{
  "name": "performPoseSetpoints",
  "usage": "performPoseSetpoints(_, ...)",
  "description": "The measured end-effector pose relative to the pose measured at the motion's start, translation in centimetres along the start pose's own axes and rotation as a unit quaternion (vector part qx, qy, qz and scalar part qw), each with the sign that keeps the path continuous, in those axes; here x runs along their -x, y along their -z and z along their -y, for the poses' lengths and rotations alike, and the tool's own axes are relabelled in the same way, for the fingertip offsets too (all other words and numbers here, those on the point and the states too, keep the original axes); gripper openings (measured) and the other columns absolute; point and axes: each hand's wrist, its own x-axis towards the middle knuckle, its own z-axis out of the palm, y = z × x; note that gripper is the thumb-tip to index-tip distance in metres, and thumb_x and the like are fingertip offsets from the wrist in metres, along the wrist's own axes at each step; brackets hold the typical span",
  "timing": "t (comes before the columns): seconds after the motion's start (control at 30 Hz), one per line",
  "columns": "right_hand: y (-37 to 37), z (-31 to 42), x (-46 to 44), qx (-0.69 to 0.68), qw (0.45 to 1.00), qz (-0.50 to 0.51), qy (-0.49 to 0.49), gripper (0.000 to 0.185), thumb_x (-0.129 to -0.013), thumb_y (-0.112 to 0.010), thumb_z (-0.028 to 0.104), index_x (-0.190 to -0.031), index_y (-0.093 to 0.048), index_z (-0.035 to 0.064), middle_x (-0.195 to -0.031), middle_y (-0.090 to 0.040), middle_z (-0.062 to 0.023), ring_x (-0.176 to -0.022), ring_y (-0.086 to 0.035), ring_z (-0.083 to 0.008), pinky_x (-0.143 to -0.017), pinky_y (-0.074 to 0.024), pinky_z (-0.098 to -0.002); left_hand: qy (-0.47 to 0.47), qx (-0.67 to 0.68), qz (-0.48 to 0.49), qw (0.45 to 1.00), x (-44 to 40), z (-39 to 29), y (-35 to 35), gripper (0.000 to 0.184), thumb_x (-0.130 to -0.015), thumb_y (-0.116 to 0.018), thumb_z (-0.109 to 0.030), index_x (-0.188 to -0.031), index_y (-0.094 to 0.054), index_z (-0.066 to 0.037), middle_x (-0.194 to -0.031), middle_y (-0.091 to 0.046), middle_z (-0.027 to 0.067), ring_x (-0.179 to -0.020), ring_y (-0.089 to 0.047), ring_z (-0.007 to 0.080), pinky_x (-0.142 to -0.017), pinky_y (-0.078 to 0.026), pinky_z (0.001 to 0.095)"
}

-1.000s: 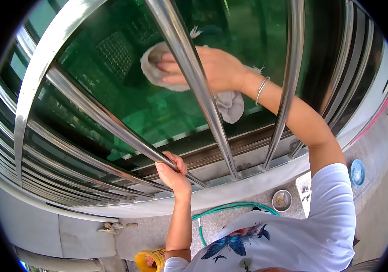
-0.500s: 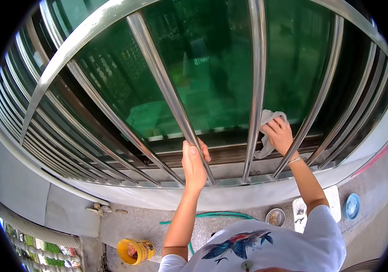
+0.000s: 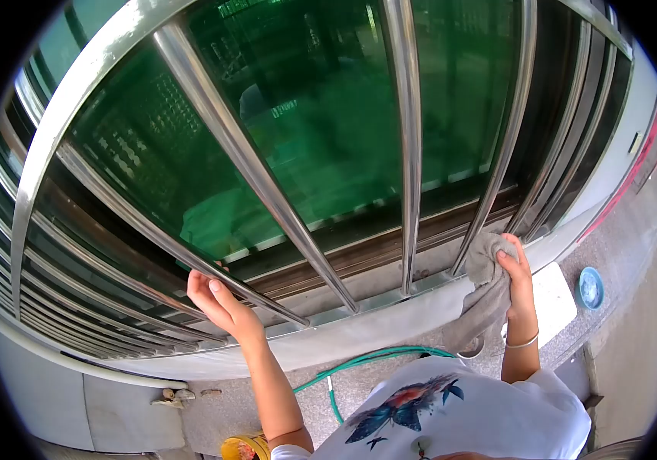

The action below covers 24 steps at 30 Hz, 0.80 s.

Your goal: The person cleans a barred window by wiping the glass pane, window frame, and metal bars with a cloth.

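Observation:
My left hand (image 3: 225, 308) is at the lower part of a shiny metal window bar (image 3: 248, 293). Its thumb lies on the near side, and the other fingers curl behind the bar, partly hidden. A damp-looking grey cloth (image 3: 489, 284) hangs bunched from my right hand (image 3: 518, 276), which grips it by its upper part. That hand is on the near side of the bars, at the right. Behind the bars is a green-tinted window pane (image 3: 336, 153) with reflections on it.
A metal rail (image 3: 374, 300) joins the bars at the bottom, above a pale wall. On the ground are a green hose (image 3: 378, 354), a yellow bucket (image 3: 240, 447), a blue basin (image 3: 591, 288) and a white board (image 3: 554, 303). A metal bowl is mostly covered by the cloth.
My right hand has drawn the cloth out from behind the bars to the near side, lower and rightward. My left hand has moved left from one bar to another. The view has shifted.

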Motion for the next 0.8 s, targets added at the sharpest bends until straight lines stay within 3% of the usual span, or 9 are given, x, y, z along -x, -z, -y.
performPoseSetpoints(0.1,-0.7,-0.2,0.9,-0.033,0.991,0.127,-0.041,0.032,-0.084,-0.057,0.01,-0.113,-0.047,0.0015,-0.103,-0.06,-0.0108,-0.093,-0.061,-0.0193,-0.084,-0.0499,-0.0291,0.168,0.217,0.051,0.96,1.3,1.7,-0.9,0.051,-0.096,-0.033,-0.054,-0.095,-0.045,-0.005,-0.06,-0.042,0.0026,-0.047,-0.038,0.0082,-0.042,-0.031,0.0211)
performPoseSetpoints(0.4,-12.5,3.9,-6.1,-0.054,0.987,0.145,0.031,0.04,-0.092,-0.056,0.026,-0.126,-0.05,0.0051,-0.115,-0.058,-0.0053,-0.104,-0.055,-0.0154,-0.09,-0.0436,-0.0295,0.132,0.193,0.026,0.972,1.3,2.0,-1.6,0.055,-0.093,-0.034,-0.06,-0.089,-0.041,-0.005,-0.055,-0.034,-0.001,-0.041,-0.03,0.0048,-0.036,-0.022,0.0178)
performPoseSetpoints(0.5,-18.3,5.0,-11.5,0.034,0.948,0.122,0.294,0.045,-0.092,-0.055,0.023,-0.13,-0.04,0.0044,-0.122,-0.052,-0.0065,-0.11,-0.049,-0.0156,-0.093,-0.0398,-0.0287,0.136,0.192,0.018,0.972,1.3,1.9,-1.8,0.056,-0.093,-0.034,-0.061,-0.088,-0.041,-0.005,-0.056,-0.035,-0.0009,-0.042,-0.03,0.0044,-0.036,-0.022,0.0178)
performPoseSetpoints(0.57,-22.1,7.2,-15.3,0.201,0.775,0.044,0.598,0.043,-0.091,-0.055,0.016,-0.129,-0.039,0.0048,-0.119,-0.052,-0.0119,-0.103,-0.052,-0.019,-0.09,-0.0413,-0.0305,0.127,0.186,0.012,0.974,1.3,2.1,-1.7,0.057,-0.093,-0.034,-0.061,-0.087,-0.041,-0.005,-0.056,-0.035,-0.0008,-0.042,-0.031,0.0042,-0.036,-0.022,0.0179)
performPoseSetpoints(0.63,-27.2,10.0,-15.8,0.251,0.648,0.049,0.717,0.038,-0.089,-0.059,0.019,-0.123,-0.051,0.0046,-0.119,-0.056,-0.0083,-0.112,-0.051,-0.0228,-0.091,-0.0401,-0.0354,0.133,0.19,0.021,0.972,1.4,2.2,-1.7,0.057,-0.093,-0.034,-0.061,-0.087,-0.041,-0.005,-0.056,-0.036,-0.0006,-0.042,-0.031,0.0042,-0.036,-0.022,0.0177)
performPoseSetpoints(0.67,-28.3,9.5,-19.4,0.294,0.622,-0.017,0.725,0.044,-0.089,-0.057,0.02,-0.126,-0.047,-0.0022,-0.124,-0.05,-0.0246,-0.117,-0.045,-0.0398,-0.097,-0.0355,-0.0434,0.136,0.186,0.016,0.973,1.5,2.2,-1.7,0.056,-0.093,-0.034,-0.06,-0.087,-0.041,-0.005,-0.056,-0.036,-0.0005,-0.042,-0.03,0.0042,-0.036,-0.021,0.0176)
performPoseSetpoints(0.7,-30.0,10.2,-18.2,0.369,0.579,-0.033,0.726,0.045,-0.087,-0.057,0.021,-0.124,-0.048,-0.0039,-0.126,-0.048,-0.0244,-0.119,-0.044,-0.0395,-0.098,-0.0354,-0.0442,0.131,0.186,0.009,0.974,1.5,2.4,-1.9,0.056,-0.093,-0.034,-0.06,-0.087,-0.041,-0.005,-0.056,-0.036,-0.0005,-0.042,-0.03,0.0042,-0.036,-0.021,0.0176)
performPoseSetpoints(0.73,-31.0,10.3,-16.6,0.478,0.564,-0.043,0.672,0.046,-0.086,-0.059,0.021,-0.125,-0.049,-0.0005,-0.129,-0.048,-0.0222,-0.124,-0.042,-0.0374,-0.101,-0.0338,-0.0444,0.129,0.184,0.003,0.974,1.7,2.5,-2.0,0.056,-0.093,-0.034,-0.06,-0.087,-0.041,-0.005,-0.056,-0.036,-0.0006,-0.042,-0.03,0.0042,-0.036,-0.021,0.0177)
performPoseSetpoints(0.8,-33.3,8.6,-17.4,0.383,0.406,0.058,0.828,0.053,-0.073,-0.07,0.019,-0.122,-0.052,0.0089,-0.124,-0.053,-0.0043,-0.117,-0.049,-0.0223,-0.092,-0.0417,-0.0373,0.131,0.184,-0.004,0.974,1.7,2.3,-2.0,0.056,-0.093,-0.034,-0.06,-0.087,-0.041,-0.004,-0.055,-0.035,-0.0009,-0.041,-0.03,0.0041,-0.036,-0.02,0.0178)
